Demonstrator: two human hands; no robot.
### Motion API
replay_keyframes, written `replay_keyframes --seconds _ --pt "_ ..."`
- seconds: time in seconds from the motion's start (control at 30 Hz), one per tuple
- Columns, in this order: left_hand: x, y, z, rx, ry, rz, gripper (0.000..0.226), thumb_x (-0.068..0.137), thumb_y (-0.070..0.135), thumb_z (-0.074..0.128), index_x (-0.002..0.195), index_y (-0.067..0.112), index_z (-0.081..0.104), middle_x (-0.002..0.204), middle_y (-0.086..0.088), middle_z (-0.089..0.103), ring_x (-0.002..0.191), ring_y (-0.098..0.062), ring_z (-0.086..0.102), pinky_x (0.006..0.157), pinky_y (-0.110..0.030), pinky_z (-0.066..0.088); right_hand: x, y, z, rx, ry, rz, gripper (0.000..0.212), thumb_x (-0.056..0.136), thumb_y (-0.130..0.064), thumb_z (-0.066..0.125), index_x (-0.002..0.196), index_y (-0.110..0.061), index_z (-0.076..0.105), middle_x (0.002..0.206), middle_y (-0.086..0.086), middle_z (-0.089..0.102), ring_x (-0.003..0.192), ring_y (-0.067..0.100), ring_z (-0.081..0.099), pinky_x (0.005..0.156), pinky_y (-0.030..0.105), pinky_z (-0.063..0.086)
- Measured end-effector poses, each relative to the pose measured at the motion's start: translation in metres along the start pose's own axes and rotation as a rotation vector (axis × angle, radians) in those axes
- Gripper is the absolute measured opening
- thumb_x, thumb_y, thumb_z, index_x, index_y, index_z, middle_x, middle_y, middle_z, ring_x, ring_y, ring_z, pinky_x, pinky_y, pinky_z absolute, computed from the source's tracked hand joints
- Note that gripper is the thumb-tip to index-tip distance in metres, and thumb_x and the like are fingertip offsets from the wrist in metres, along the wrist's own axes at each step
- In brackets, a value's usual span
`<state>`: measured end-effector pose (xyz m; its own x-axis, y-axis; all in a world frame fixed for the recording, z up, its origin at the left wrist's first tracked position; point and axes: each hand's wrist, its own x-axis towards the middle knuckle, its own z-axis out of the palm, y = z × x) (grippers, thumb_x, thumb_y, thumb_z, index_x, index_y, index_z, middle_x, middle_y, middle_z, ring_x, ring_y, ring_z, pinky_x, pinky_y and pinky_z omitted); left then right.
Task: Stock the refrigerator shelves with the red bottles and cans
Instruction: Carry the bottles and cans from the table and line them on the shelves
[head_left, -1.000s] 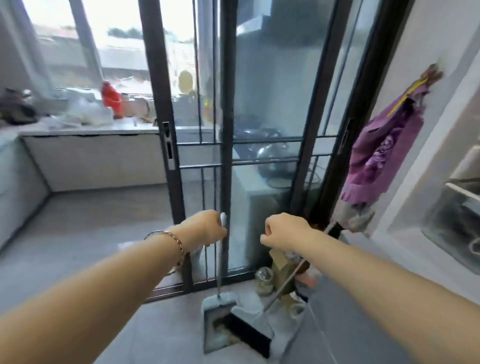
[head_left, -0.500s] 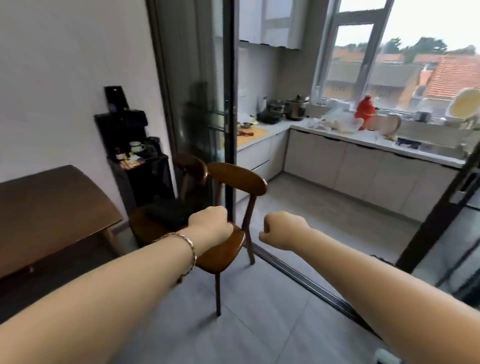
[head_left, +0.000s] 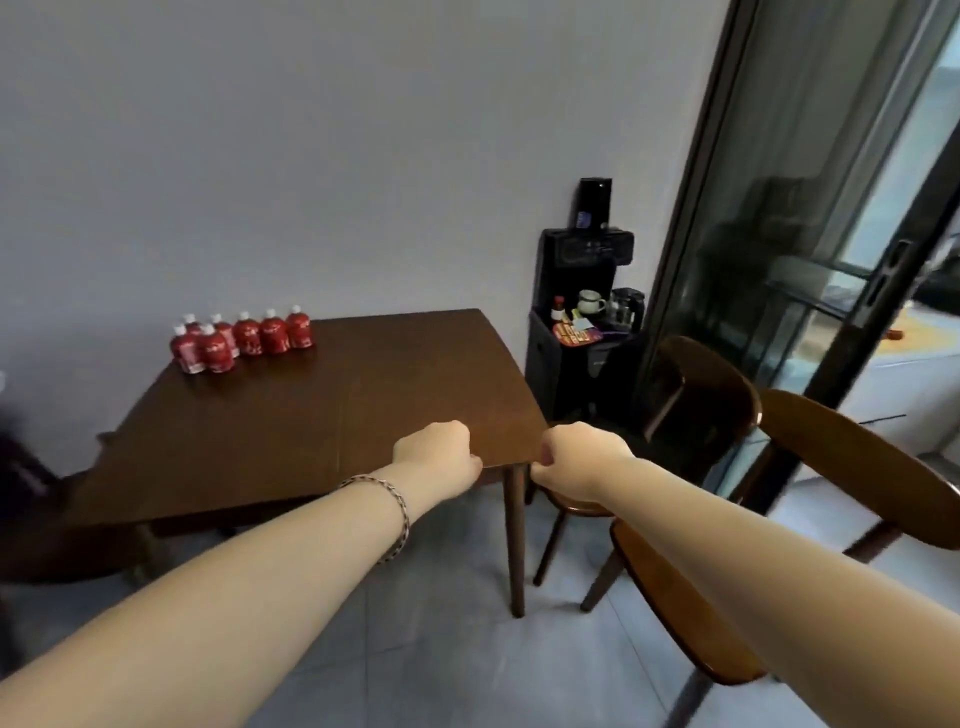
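Observation:
Several red bottles (head_left: 244, 336) with white caps stand in a cluster at the far left corner of a dark wooden table (head_left: 322, 405), close to the wall. My left hand (head_left: 439, 457) is a closed fist held out in front of the table's near right corner, with a bracelet on the wrist. My right hand (head_left: 576, 457) is also a closed fist, just right of that corner. Both hands hold nothing and are well short of the bottles. No refrigerator and no cans are in view.
Two wooden chairs (head_left: 696, 415) stand right of the table, one close under my right arm. A black stand (head_left: 582, 353) with a kettle and cups is against the wall. A dark-framed glass sliding door (head_left: 779, 249) fills the right side. The floor is grey tile.
My view has swung left, from the glass door with broom and dustpan, past the kitchen, to the table with the bottles. Both fists stayed closed and held out in front.

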<state>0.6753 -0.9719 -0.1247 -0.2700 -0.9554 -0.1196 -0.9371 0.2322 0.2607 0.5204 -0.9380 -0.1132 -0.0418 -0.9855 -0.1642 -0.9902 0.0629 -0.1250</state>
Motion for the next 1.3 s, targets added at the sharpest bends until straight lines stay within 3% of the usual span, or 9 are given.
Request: replay_keyframes --seconds 0.13,0.33,0.63,0.9,1.13,1.3 --pt "0.047 -0.065 -0.015 -0.009 0.005 -0.132 0.023 0.094 0.03 0.043 0.104 0.016 0.059 0.098 -0.001 0.065 0.088 -0.021 0.061 0.071 -0.029 0.045 0.09 -0.045 0.006 -0.015 -0.036 -0.127 0.033 0.091 -0.042 0.048 0.107 -0.015 0.058 0.1 0.001 0.062 0.09 0.022 0.061 0.072 0.03 0.049" --pt "0.134 -0.162 -0.056 -0.094 0.093 -0.34 0.021 0.096 0.03 0.044 0.103 0.018 0.059 0.095 0.001 0.064 0.084 -0.017 0.061 0.069 -0.028 0.047 0.233 -0.127 -0.008 -0.052 -0.061 -0.328 0.036 0.093 -0.039 0.045 0.114 -0.012 0.057 0.109 0.005 0.063 0.096 0.024 0.061 0.086 0.037 0.052" --pt "0.227 -0.311 -0.071 -0.182 0.145 -0.533 0.018 0.095 0.029 0.047 0.105 0.019 0.058 0.1 0.002 0.063 0.089 -0.016 0.06 0.076 -0.03 0.052 0.373 -0.258 0.007 -0.094 -0.092 -0.551 0.02 0.093 -0.032 0.042 0.096 -0.018 0.056 0.112 0.002 0.055 0.1 0.023 0.058 0.078 0.033 0.045" --pt "0.322 -0.468 -0.078 -0.241 0.12 -0.564 0.025 0.094 0.029 0.05 0.118 0.021 0.053 0.11 0.003 0.059 0.096 -0.014 0.059 0.083 -0.03 0.052 0.504 -0.376 0.056 0.082 -0.15 -0.456 0.037 0.092 -0.036 0.049 0.125 -0.02 0.048 0.123 0.002 0.042 0.094 0.021 0.058 0.079 0.033 0.051" --pt "0.418 -0.573 -0.068 -0.468 0.215 -0.71 0.06 0.09 0.029 0.059 0.141 0.021 0.029 0.144 -0.004 0.032 0.12 -0.022 0.05 0.093 -0.035 0.05 0.616 -0.423 0.106 0.315 -0.245 -0.269 0.056 0.089 -0.04 0.055 0.14 -0.031 0.034 0.148 0.005 0.02 0.131 0.026 0.034 0.098 0.04 0.046" --pt "0.495 -0.651 -0.045 -0.712 0.44 -0.842 0.088 0.082 0.025 0.07 0.147 0.021 0.011 0.153 -0.005 0.014 0.138 -0.025 0.029 0.106 -0.041 0.035 0.719 -0.459 0.139 0.611 -0.244 -0.107 0.092 0.083 -0.044 0.066 0.15 -0.028 0.005 0.157 0.003 0.005 0.142 0.026 0.02 0.109 0.044 0.036"
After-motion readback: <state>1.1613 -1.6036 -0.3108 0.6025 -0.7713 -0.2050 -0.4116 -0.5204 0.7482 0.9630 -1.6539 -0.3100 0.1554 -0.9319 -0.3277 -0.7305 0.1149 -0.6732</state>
